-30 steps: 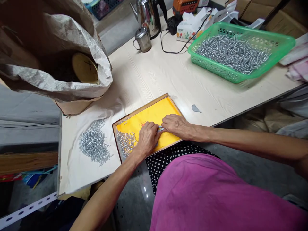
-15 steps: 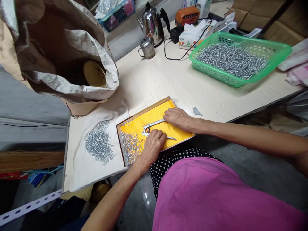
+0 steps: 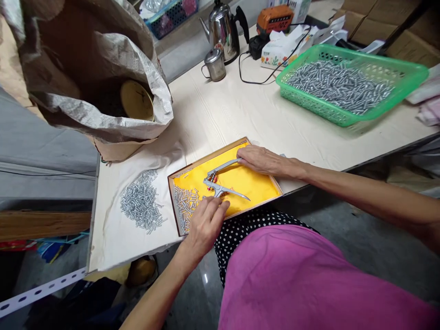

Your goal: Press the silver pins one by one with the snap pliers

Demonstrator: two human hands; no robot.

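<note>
Head view, right hand [image 3: 260, 160], fingers clamped on upper handle of pliers [image 3: 220, 187] at frame centre, left hand [image 3: 205, 223], fingers bent by the pliers' lower end, grip not determinable, yellow-lined tray [image 3: 256, 190] beneath, metal pins [image 3: 184, 205] left of centre.

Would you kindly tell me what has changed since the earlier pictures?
The left hand has come off the lower handle of the plier-like tool and drawn back; whether it touches the tool's head is unclear. The right hand still holds the upper handle, moved away from the left, and the handles now stand wider apart. The tray, pile of metal pieces and green basket stayed put.
</note>
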